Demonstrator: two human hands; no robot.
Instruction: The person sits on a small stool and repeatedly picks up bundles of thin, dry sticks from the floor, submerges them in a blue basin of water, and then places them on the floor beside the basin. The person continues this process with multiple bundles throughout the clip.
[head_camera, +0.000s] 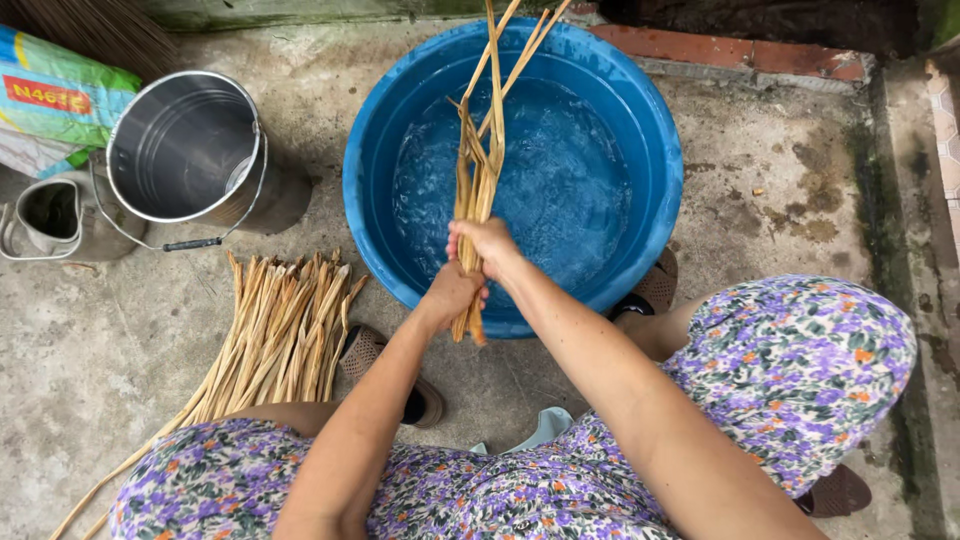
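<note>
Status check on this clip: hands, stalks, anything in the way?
Left hand and right hand both clamped on stalk bundle. Bundle upright over blue basin of water. Nothing blocking; more stalks piled on ground, left.

One pkg only: woven plastic sack (55, 110), top-left corner by the steel bucket (185, 150), lying crumpled, blue/green/yellow w/ a red label strip (45, 95).

both hands (470, 265) grip reed bundle (478, 170) | over blue basin (640, 120)
</note>
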